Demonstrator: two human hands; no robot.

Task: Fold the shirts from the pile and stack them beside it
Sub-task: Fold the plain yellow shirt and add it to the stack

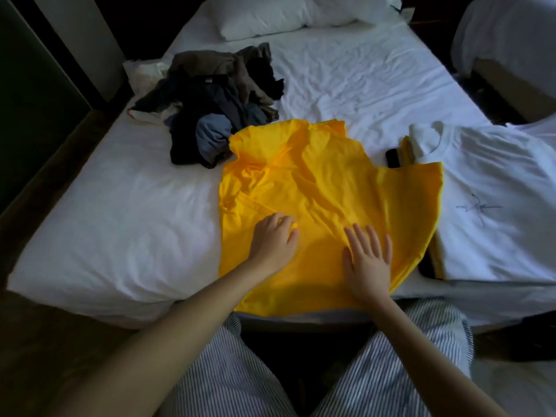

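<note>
Lying spread on bed (pixel 120 221): yellow shirt (pixel 316 182), creased.

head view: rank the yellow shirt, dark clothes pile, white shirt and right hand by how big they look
1. yellow shirt
2. dark clothes pile and white shirt: about alike, and the frame edge cuts the white shirt, so unranked
3. right hand, though nearest the camera

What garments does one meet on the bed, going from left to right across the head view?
pile of dark clothes → yellow shirt → white shirt
</note>
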